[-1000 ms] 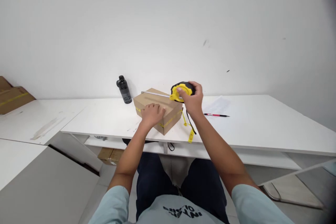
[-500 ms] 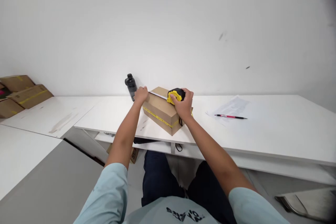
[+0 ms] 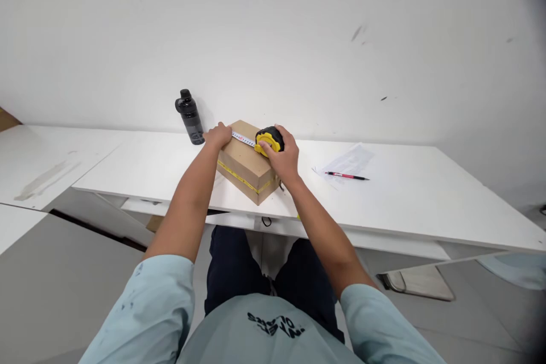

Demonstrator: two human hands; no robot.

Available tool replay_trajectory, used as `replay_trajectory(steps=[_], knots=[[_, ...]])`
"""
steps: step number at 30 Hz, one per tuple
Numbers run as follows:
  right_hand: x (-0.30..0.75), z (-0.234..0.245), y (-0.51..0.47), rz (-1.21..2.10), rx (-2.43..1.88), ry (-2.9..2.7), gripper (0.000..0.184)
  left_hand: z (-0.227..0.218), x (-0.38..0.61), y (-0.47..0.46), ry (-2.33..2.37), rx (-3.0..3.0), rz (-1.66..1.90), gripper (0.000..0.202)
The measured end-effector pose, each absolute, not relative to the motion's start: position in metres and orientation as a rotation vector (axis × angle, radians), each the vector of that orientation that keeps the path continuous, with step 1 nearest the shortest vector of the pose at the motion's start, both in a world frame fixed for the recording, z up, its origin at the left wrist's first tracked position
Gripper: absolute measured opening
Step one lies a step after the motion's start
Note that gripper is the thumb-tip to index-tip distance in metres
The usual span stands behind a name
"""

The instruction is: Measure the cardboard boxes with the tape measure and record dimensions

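A brown cardboard box (image 3: 245,169) banded with yellow tape sits at an angle on the white table. My right hand (image 3: 286,154) grips a black and yellow tape measure (image 3: 269,141) over the right part of the box's top. From its case the white blade (image 3: 243,138) runs across the lid, printed numbers facing up. My left hand (image 3: 218,135) is closed at the far end of the blade, by the box's left edge. Its fingertips and the blade's hook are hidden.
Behind my left hand a dark water bottle (image 3: 190,117) stands near the wall. To the right, a red and black pen (image 3: 347,176) lies on a thin, crumpled clear sheet (image 3: 350,160). The white table (image 3: 405,199) has a shelf under its front edge.
My view has shifted, so the box, bottle and pen appear farther left and higher. The blade's printed face shows more clearly now. Both hands keep their hold.
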State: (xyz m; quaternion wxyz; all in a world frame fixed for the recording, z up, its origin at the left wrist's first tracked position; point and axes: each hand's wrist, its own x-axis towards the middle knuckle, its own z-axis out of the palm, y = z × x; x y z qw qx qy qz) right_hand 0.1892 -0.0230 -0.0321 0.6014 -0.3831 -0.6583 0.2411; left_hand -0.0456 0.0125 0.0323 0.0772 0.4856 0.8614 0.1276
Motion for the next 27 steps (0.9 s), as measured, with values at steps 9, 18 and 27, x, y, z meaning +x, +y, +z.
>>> replay_trajectory(steps=[9, 18, 27], knots=[[0.262, -0.048, -0.059, 0.347, -0.919, -1.451, 0.061, 0.027, -0.044, 0.014, 2.542, 1.463, 0.472, 0.064], [0.266, -0.058, -0.057, 0.286, -0.957, -1.461, 0.057, 0.019, -0.047, 0.018, 2.569, 1.496, 0.519, 0.062], [0.261, -0.056, -0.057, 0.266, -0.967, -1.425, 0.055, 0.019, -0.046, 0.019, 2.544, 1.491, 0.559, 0.061]])
